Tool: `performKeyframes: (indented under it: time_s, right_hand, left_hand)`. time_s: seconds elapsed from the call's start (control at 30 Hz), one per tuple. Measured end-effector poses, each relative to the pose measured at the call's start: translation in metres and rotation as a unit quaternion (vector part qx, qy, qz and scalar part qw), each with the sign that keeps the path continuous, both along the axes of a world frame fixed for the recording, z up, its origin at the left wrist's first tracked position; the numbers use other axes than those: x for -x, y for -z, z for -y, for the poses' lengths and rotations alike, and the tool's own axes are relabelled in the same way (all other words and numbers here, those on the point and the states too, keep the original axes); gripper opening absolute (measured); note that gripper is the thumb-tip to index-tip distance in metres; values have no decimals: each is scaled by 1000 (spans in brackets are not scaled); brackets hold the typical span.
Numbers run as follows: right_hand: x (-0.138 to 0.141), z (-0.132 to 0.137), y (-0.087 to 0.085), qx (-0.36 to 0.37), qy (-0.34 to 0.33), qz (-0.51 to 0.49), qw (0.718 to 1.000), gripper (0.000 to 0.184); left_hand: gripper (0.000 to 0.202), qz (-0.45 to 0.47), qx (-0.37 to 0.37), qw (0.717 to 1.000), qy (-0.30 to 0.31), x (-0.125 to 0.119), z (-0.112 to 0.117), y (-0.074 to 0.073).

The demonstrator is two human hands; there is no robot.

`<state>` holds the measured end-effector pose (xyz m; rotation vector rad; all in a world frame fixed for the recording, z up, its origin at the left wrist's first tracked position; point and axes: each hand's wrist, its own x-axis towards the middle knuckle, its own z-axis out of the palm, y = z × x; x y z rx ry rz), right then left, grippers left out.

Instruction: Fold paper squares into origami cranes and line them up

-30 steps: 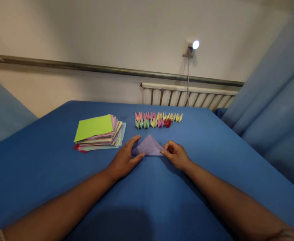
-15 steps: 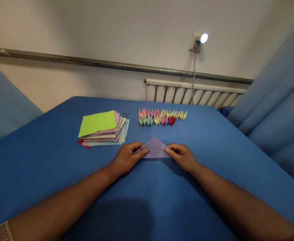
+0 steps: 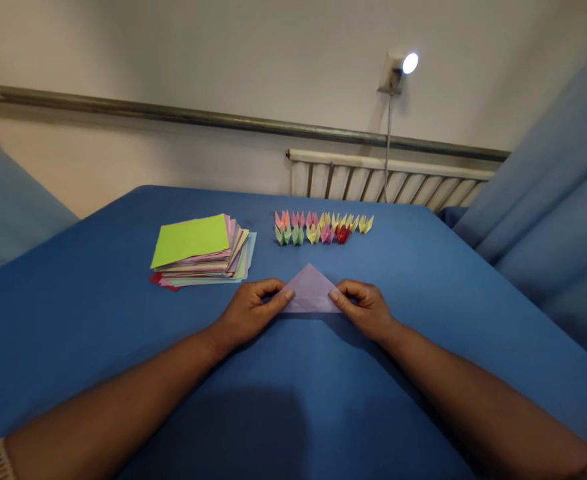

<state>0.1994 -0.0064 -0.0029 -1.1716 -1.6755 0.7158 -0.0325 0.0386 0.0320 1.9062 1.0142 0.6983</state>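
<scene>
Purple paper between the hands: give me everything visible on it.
The purple paper is a thin, pale lilac sheet folded into a flat triangle, with its apex pointing away from the person and its long edge nearest them. It lies on the blue table, nearer the person than the coloured paper stack and the row of small folded pieces. The left hand pinches its left corner and the right hand its right corner. Its middle is uncovered.

Before me, a blue table [image 3: 73,320] meets a pale wall [image 3: 173,53] carrying a metal rail [image 3: 173,115], a white radiator [image 3: 398,180] and a glowing lamp [image 3: 409,63]; blue curtains [image 3: 548,167] hang beside me.
</scene>
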Motion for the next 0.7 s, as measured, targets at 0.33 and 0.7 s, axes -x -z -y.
performKeyframes:
  time_s: [0.33, 0.7]
  right_hand:
    - [0, -1, 3, 27, 20, -15, 999, 29]
    - [-6, -15, 17, 57, 124, 162, 977, 27]
  left_hand:
    - [23, -31, -20, 999, 1, -1, 1, -4]
    - [34, -109, -44, 991, -64, -1, -18, 19]
